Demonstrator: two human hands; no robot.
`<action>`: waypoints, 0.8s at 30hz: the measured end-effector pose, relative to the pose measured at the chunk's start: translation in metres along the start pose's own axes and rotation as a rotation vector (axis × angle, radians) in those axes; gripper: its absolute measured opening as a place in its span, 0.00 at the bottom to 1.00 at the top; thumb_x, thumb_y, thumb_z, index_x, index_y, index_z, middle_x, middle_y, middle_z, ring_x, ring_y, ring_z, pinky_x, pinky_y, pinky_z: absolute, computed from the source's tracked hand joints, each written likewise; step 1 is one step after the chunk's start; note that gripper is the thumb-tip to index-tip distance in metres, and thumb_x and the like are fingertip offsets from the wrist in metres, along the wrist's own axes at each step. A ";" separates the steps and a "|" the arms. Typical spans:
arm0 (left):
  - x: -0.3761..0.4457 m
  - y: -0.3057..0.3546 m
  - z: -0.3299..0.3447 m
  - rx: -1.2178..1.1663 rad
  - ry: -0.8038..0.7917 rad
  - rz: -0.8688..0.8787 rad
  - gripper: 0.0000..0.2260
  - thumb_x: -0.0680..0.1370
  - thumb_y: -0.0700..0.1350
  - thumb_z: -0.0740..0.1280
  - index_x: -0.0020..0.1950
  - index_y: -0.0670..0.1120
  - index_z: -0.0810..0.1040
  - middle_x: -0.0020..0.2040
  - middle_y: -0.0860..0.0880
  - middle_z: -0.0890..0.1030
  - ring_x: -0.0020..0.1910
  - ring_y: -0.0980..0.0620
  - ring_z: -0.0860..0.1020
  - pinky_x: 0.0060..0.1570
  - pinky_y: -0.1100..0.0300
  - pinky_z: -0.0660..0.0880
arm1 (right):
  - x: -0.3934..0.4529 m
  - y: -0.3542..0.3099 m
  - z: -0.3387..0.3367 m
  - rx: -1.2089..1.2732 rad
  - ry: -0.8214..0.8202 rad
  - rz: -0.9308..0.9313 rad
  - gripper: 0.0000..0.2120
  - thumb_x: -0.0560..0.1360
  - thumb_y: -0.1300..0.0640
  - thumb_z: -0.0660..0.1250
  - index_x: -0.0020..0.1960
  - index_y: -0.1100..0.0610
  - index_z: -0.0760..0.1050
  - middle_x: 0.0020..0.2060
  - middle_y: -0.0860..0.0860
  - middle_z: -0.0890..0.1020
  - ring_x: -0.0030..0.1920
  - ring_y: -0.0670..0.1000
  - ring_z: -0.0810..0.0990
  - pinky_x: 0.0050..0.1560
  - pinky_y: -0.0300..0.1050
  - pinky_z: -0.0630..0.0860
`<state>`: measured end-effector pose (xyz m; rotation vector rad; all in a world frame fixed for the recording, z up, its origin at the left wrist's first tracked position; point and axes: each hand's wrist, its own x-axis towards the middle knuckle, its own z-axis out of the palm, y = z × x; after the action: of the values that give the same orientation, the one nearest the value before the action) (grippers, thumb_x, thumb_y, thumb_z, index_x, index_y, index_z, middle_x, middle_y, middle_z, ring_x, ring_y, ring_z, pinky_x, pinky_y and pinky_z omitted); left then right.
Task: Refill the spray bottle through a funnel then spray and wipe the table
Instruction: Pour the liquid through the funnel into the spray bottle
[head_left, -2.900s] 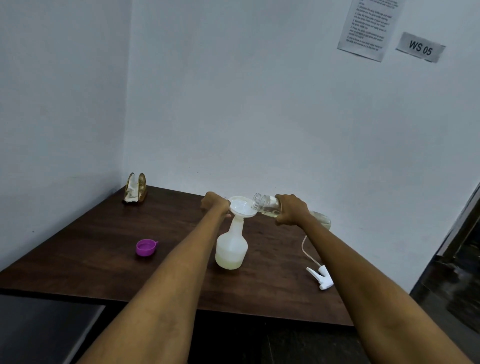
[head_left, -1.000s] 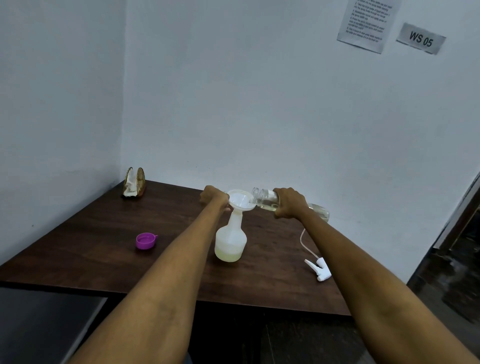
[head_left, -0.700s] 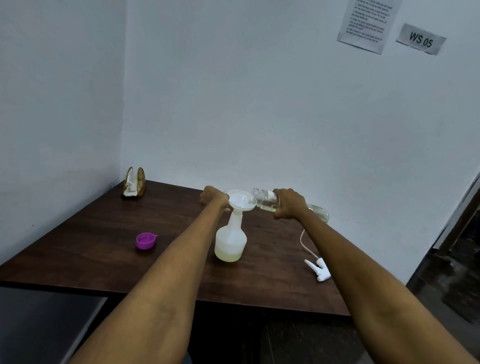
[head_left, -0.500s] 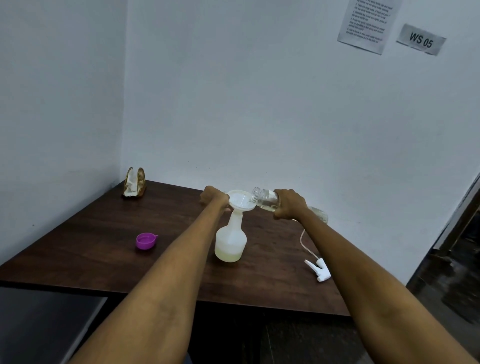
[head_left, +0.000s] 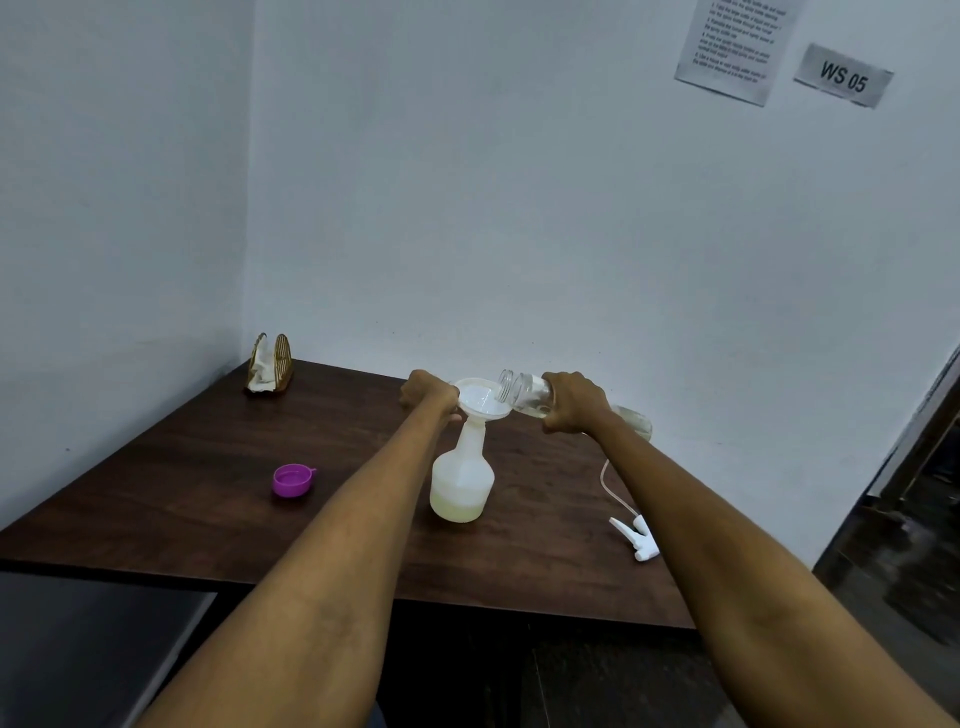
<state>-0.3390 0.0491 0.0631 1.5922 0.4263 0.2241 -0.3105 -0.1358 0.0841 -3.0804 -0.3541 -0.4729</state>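
The left hand (head_left: 427, 393) grips the rim of the funnel (head_left: 483, 399) seated in the spray bottle (head_left: 462, 480) on the worktop (head_left: 208, 467). The right hand (head_left: 574, 401) tips a clear bottle (head_left: 524, 395), mouth over the funnel. A purple cap (head_left: 293, 480) lies left, the sprayer head (head_left: 638, 538) right.

The room I stand in is dim and evenly lit, with a cool bluish cast on the walls (head_left: 519, 208). Shadows on the table (head_left: 182, 467) are soft and faint, with no glare. My forearms blur slightly at the bottom edge. The wide lens bends the walls outward toward the corners. Small print on the paper notice (head_left: 735, 44) stays unreadable.
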 end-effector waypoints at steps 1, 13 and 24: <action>0.000 0.000 0.000 0.004 0.000 0.000 0.10 0.77 0.30 0.65 0.56 0.31 0.79 0.55 0.33 0.81 0.52 0.40 0.83 0.43 0.55 0.81 | 0.000 0.000 0.000 -0.004 0.002 0.000 0.15 0.65 0.57 0.71 0.50 0.59 0.73 0.46 0.55 0.81 0.48 0.57 0.78 0.39 0.43 0.67; 0.003 -0.001 0.001 0.022 -0.001 0.003 0.09 0.77 0.30 0.64 0.56 0.31 0.79 0.55 0.34 0.81 0.51 0.40 0.84 0.45 0.54 0.82 | 0.001 0.000 -0.001 -0.015 0.001 -0.011 0.13 0.66 0.57 0.70 0.47 0.59 0.71 0.46 0.55 0.80 0.48 0.57 0.78 0.39 0.43 0.66; -0.001 0.001 0.000 0.040 -0.003 0.005 0.09 0.77 0.31 0.65 0.56 0.31 0.79 0.54 0.35 0.82 0.50 0.40 0.84 0.36 0.54 0.81 | -0.001 0.003 0.001 0.033 -0.007 -0.007 0.14 0.63 0.58 0.71 0.42 0.55 0.67 0.38 0.50 0.74 0.39 0.52 0.72 0.36 0.40 0.63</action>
<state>-0.3400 0.0491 0.0638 1.6327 0.4271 0.2182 -0.3103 -0.1391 0.0833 -3.0510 -0.3684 -0.4514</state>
